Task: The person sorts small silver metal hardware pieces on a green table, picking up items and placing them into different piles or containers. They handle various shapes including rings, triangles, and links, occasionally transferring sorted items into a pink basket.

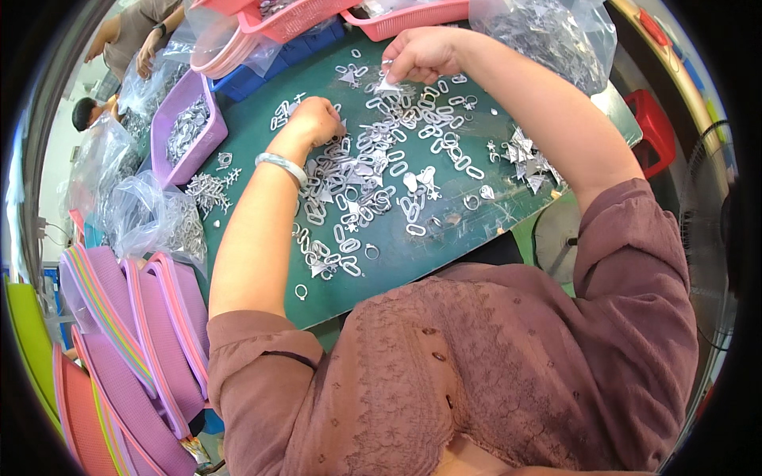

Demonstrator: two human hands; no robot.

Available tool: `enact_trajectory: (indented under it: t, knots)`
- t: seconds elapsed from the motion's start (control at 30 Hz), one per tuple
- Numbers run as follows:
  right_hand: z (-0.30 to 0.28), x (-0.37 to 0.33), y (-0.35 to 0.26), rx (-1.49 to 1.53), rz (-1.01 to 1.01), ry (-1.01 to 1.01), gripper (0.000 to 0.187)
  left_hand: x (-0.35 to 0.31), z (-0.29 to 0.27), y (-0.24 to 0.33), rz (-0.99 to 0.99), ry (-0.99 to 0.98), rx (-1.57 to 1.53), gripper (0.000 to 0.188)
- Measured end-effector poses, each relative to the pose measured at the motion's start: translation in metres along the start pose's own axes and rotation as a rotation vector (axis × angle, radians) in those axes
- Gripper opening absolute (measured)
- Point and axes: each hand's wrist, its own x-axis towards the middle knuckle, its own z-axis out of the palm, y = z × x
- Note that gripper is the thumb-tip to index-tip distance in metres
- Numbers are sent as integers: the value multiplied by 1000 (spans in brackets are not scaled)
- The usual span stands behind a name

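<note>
Pinching a silver triangular piece (387, 85) between thumb and fingertips, the right hand (421, 55) is nearly closed, the piece at its 8 o'clock; long axis not discernible. The left hand (319, 120), curled beside a pile of silver oval links (371, 148) on the green counter (429, 246), hides its fingertips; its grip cannot be told. From it, the triangular piece lies at 2 o'clock, the pile nearer, at 4 o'clock.

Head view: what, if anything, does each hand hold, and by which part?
The right hand pinches a pale triangular piece, apparently by its upper tip. Whether the left hand holds anything cannot be told.
</note>
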Motion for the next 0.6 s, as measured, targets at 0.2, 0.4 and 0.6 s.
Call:
enact_trajectory:
  t: [0.2, 0.4, 0.6]
  knots:
    - [-10, -71, 13, -87, -59, 113, 12, 2, -6, 3, 107, -1, 158, 22]
    - [-22, -132, 49, -8, 13, 174, 13, 8, -9, 9, 33, -120, 176, 30]
    - [-21, -163, 85, 137, -61, 186, 10, -5, -20, 21, 45, -193, -270, 18]
